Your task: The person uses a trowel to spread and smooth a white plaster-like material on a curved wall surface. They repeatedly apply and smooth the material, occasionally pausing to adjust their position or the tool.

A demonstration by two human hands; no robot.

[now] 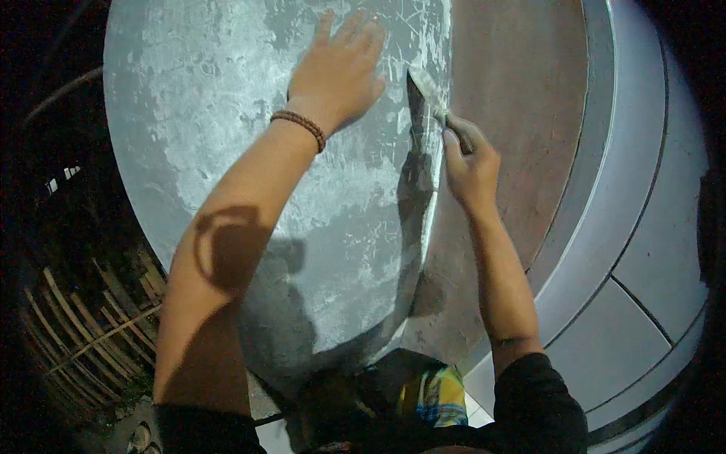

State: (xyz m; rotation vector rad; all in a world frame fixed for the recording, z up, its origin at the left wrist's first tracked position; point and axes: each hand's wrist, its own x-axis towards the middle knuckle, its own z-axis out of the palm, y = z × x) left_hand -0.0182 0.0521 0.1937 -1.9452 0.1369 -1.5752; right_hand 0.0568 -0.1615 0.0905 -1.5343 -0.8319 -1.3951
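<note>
My left hand (336,72) lies flat with spread fingers on a grey surface (219,98) patched with whitish smears. A brown beaded bracelet (301,125) circles that wrist. In my right hand (474,163) is the handle of a putty knife (428,89), its pale, smeared blade pointing up and left. The blade is over the grey surface near its right edge, where white streaks run along the border. Whether the blade touches the surface, I cannot tell. Dark shadows of the knife and my arms fall across the grey.
A brown strip (522,98) runs along the grey surface's right side. Beyond it curve a pale ledge (597,227) and grey tiles (612,333). At lower left stands a slatted fence (91,325) against darkness. Yellow and blue checked cloth (439,397) shows below.
</note>
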